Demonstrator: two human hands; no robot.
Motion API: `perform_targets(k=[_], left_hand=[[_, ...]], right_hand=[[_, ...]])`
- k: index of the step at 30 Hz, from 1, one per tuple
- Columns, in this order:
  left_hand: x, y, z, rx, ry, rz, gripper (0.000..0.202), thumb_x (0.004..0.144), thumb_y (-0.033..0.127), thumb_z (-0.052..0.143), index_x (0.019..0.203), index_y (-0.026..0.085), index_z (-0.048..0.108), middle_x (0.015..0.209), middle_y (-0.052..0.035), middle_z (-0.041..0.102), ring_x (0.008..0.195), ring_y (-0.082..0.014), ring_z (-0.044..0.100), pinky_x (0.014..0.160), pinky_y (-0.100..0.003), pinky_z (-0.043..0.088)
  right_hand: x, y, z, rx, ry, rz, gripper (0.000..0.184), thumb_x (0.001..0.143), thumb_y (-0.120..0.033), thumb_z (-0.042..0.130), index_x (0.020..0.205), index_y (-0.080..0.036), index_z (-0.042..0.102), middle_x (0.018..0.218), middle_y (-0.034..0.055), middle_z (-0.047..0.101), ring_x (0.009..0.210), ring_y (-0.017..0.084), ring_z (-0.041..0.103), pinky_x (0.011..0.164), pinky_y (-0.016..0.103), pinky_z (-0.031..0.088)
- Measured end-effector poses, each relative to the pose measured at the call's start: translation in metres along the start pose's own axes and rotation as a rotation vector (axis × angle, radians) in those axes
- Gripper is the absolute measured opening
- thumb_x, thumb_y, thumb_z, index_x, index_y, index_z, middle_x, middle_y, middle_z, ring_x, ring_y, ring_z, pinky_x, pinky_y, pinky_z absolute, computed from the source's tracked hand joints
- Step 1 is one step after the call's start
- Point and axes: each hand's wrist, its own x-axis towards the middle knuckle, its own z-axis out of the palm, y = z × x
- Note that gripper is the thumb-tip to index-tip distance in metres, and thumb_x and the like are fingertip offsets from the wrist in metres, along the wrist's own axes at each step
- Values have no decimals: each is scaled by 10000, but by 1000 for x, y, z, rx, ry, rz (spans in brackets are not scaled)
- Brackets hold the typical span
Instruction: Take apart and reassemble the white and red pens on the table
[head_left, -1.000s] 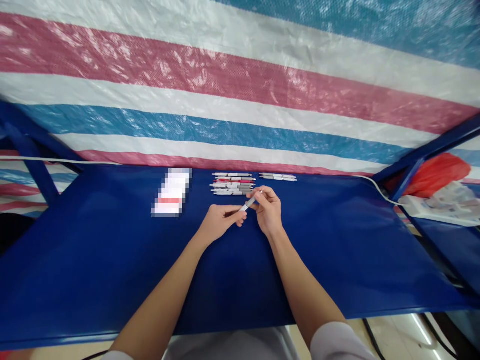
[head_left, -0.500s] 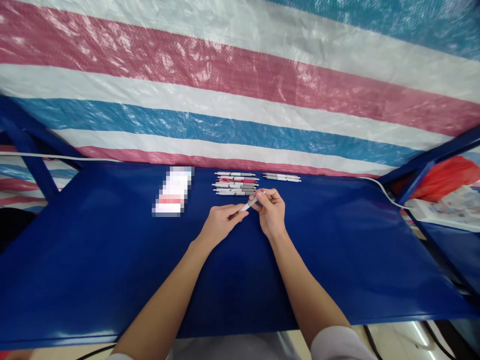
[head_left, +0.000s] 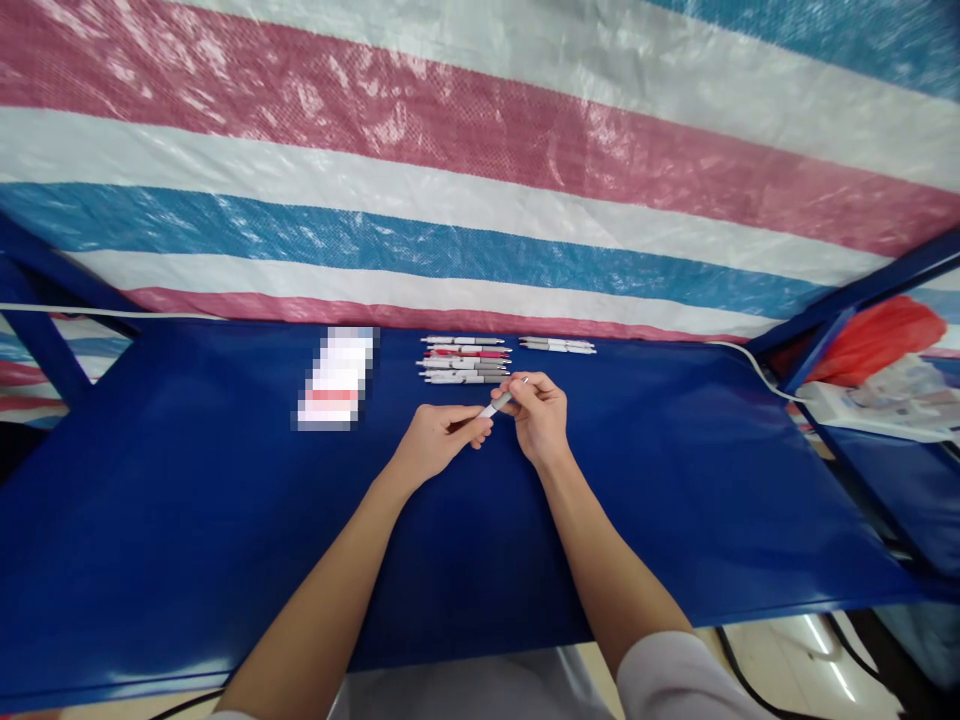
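Note:
A white and grey pen (head_left: 496, 404) is held slantwise above the blue table, gripped at both ends. My left hand (head_left: 444, 437) pinches its lower white end between thumb and fingers. Around the grey upper part, near the tip, the fingers of my right hand (head_left: 541, 415) are closed. Just beyond my hands lies a stack of several pens (head_left: 463, 361), mostly white and grey, one of them red. To the right of that stack, a smaller group of white pens (head_left: 557, 345) rests near the back edge.
The blue table (head_left: 225, 520) backs onto a striped plastic sheet (head_left: 450, 180). A blurred-out white item (head_left: 335, 380) lies left of the pens. Blue frame posts stand at both sides; a red bag (head_left: 877, 340) and a white cable (head_left: 757, 362) are on the right.
The view has shifted slightly, so the table and pens sit a little further left and higher. Both hands keep hold of the same pen, with hardly any change in grip.

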Motion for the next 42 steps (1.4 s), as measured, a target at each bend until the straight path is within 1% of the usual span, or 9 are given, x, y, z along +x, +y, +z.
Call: perform_targets(k=[6, 10, 15, 18, 21, 24, 32, 36, 42], left_hand=[[1, -11, 5, 248, 186, 260, 217, 860, 318, 613, 1004, 215, 737, 743, -7, 708, 606, -135, 610, 592, -242, 464], [1, -14, 8, 318, 269, 317, 209, 859, 295, 612, 1010, 220, 735, 790, -21, 721, 623, -141, 611, 620, -254, 466], [1, -11, 14, 266, 273, 174, 222, 847, 357, 620, 989, 228, 732, 765, -6, 730, 601, -149, 638, 606, -259, 487], [3, -8, 16, 121, 282, 66, 232, 847, 382, 611, 965, 215, 720, 748, -4, 731, 658, -170, 679, 658, -273, 526], [4, -2, 17, -34, 323, 19, 254, 855, 403, 598, 947, 180, 680, 818, -41, 743, 755, -190, 701, 747, -304, 541], [5, 4, 16, -125, 328, -16, 270, 876, 422, 574, 946, 166, 621, 902, -88, 746, 854, -215, 705, 761, -318, 539], [9, 1, 15, -389, 390, 30, 307, 886, 451, 567, 1034, 189, 511, 1177, -139, 675, 1053, -247, 657, 763, -317, 536], [10, -3, 17, -490, 423, 43, 323, 872, 456, 586, 1053, 205, 494, 1204, -121, 665, 1107, -242, 630, 783, -318, 534], [11, -7, 19, -563, 429, 33, 324, 873, 448, 594, 1060, 203, 495, 1148, -114, 692, 1097, -241, 636, 828, -349, 526]], right_hand=[[-1, 2, 6, -23, 74, -24, 214, 603, -297, 833, 706, -195, 675, 667, -14, 731, 647, 147, 717, 580, 240, 608], [-3, 1, 7, -31, 48, -39, 181, 638, -289, 811, 730, -204, 680, 683, -18, 733, 676, 137, 718, 622, 234, 608], [-2, -1, 3, -77, -1, -43, 225, 671, -351, 777, 844, -231, 697, 807, -6, 748, 763, 154, 720, 609, 230, 605], [0, -3, 1, -91, 47, -53, 290, 707, -412, 735, 931, -231, 696, 918, 18, 747, 779, 165, 721, 561, 227, 599], [1, -4, -1, -98, 98, -76, 287, 741, -446, 695, 915, -218, 690, 894, 24, 738, 748, 165, 721, 531, 219, 585], [0, -6, -2, -155, 106, -94, 264, 760, -456, 672, 839, -205, 680, 822, 19, 722, 737, 162, 713, 527, 213, 570], [-13, -1, 0, -544, 100, -183, 267, 782, -472, 643, 824, -215, 699, 767, 14, 712, 717, 153, 678, 532, 215, 527], [-18, 0, 0, -713, -5, -232, 224, 746, -441, 697, 867, -254, 721, 811, -6, 730, 716, 147, 672, 553, 212, 500], [-18, -1, -3, -773, -107, -242, 223, 721, -414, 729, 896, -275, 736, 815, -16, 748, 705, 153, 678, 635, 244, 516]])
